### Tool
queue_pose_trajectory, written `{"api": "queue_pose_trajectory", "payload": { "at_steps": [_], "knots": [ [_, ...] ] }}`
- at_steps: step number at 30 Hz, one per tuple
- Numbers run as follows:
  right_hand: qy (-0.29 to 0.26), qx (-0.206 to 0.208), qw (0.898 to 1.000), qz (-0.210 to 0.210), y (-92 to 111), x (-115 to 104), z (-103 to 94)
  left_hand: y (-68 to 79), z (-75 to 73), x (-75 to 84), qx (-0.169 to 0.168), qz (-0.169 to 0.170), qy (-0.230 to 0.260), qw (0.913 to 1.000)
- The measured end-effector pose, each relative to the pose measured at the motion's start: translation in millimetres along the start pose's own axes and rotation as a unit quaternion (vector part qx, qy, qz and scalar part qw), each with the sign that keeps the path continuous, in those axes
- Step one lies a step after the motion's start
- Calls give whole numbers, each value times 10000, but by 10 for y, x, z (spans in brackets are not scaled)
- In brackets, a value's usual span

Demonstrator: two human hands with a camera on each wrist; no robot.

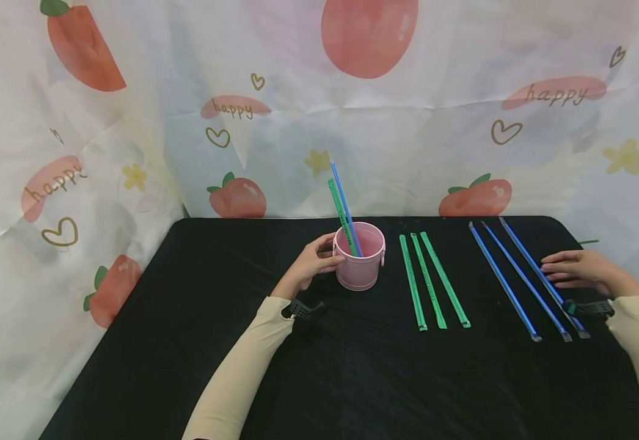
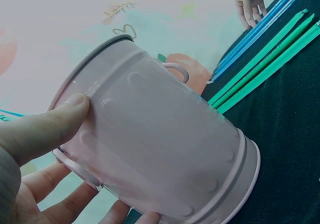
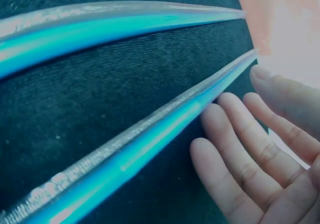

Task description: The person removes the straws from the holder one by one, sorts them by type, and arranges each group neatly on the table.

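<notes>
My left hand (image 1: 310,264) holds a small pink bucket (image 1: 358,274) by its left side, thumb on the front wall and fingers by the handle, as the left wrist view shows. One green wrapped straw (image 1: 339,205) and one blue wrapped straw (image 1: 338,182) lean upright inside it. At the right, my right hand (image 1: 586,270) hovers or rests beside the rightmost blue straw (image 1: 532,263), fingers loosely extended. In the right wrist view its fingertips lie close along this clear-wrapped straw (image 3: 135,161); whether they touch it I cannot tell.
Three green straws (image 1: 428,281) lie side by side right of the bucket. Farther right are three blue straws, including the middle one (image 1: 523,276), on the black tablecloth (image 1: 385,379). A printed curtain (image 1: 407,146) hangs behind the table and along its left.
</notes>
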State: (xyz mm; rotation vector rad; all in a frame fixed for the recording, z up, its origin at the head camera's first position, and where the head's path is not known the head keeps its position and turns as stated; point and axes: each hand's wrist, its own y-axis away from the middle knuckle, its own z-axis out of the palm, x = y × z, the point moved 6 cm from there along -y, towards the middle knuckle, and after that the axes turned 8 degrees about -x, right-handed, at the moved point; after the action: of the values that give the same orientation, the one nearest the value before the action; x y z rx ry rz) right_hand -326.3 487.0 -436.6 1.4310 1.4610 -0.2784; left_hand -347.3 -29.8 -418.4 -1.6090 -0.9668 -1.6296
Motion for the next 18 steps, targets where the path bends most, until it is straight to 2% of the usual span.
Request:
{"api": "queue_pose_trajectory", "payload": {
  "at_steps": [8,18],
  "knots": [
    [-319,3,9993,-209,60,-77,-39,-10,-3,-9,-18,13,61,10000],
    [-382,218,9940,-1002,182,-398,-33,-9,-5,-8,-8,25,24,10000]
  ]
}}
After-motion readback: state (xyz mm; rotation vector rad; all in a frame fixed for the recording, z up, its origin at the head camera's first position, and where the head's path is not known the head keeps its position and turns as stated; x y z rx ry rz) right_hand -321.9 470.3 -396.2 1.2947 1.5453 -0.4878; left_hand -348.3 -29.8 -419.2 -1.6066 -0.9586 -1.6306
